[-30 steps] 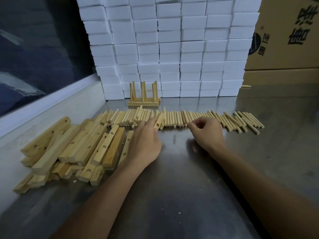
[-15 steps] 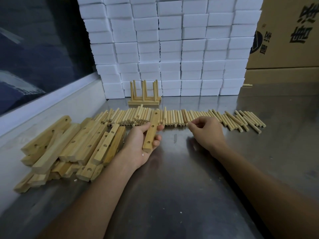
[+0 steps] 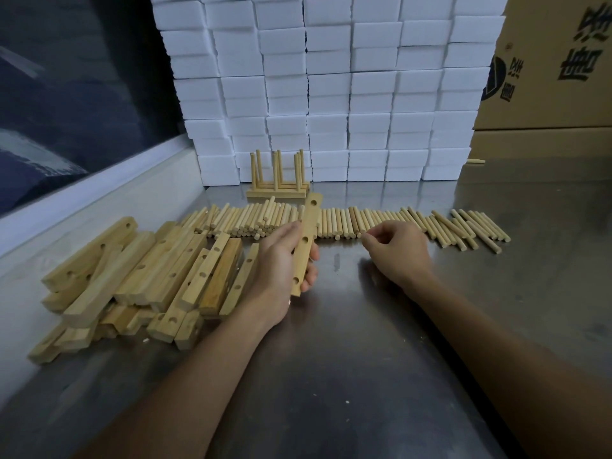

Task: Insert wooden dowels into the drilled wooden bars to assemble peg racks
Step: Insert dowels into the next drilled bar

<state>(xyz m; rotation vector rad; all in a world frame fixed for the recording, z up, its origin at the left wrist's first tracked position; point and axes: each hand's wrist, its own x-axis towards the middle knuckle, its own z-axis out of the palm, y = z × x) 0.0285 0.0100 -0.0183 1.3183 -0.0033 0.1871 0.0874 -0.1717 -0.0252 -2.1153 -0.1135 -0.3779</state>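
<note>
One bar with three holes is now up off the table, held in the left hand. A moment ago that hand was just reaching at the edge of the pile of bars. Now its fingers curl round the bar, which points away from the person, holes facing up. The far end of the bar sits over the long row of sticks.

The right hand stays at the near edge of the row. Its fingers are curled and the fingertips come together at a stick end. I cannot tell if it has one pinched yet.

So the bar is ready, and next a stick probably has to go into a hole. One finished rack stands behind the row, by the stack of white blocks.
</note>
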